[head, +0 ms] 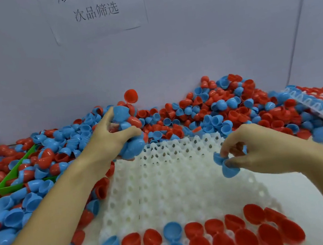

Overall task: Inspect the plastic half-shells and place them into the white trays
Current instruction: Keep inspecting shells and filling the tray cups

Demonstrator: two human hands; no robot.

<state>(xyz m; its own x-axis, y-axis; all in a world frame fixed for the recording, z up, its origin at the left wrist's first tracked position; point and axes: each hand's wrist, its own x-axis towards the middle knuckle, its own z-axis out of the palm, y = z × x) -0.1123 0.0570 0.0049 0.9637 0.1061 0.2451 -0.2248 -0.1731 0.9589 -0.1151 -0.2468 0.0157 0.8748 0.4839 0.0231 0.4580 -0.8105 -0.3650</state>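
The blue half-shell [229,168] in the right hand [264,152] hangs over the right edge of the white tray [165,184], open end tilted up toward the hand and dome down; its surface is smooth and glossy. The right grip is pinched on its rim. The left hand [115,141] is clamped on a bunch of shells [129,135] at the tray's far edge. Red and blue shells fill the two near rows [204,239]. A loose pile [227,109] covers the counter [312,194] behind.
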